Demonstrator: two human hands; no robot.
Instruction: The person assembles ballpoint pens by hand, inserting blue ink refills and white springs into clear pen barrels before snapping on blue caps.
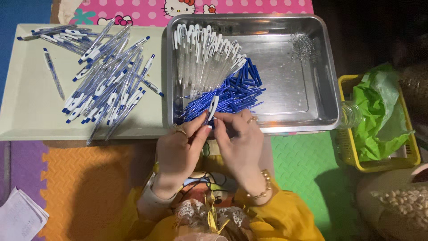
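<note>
Fingers (201, 129) on slim pen (212, 108) (plastic)

Floor of foam mats (89, 178): orange at left, purple at far left, green (303, 165) at right, blue (22, 11) top left, pink dotted (249, 6) along top; right side dark, dim light
</note>
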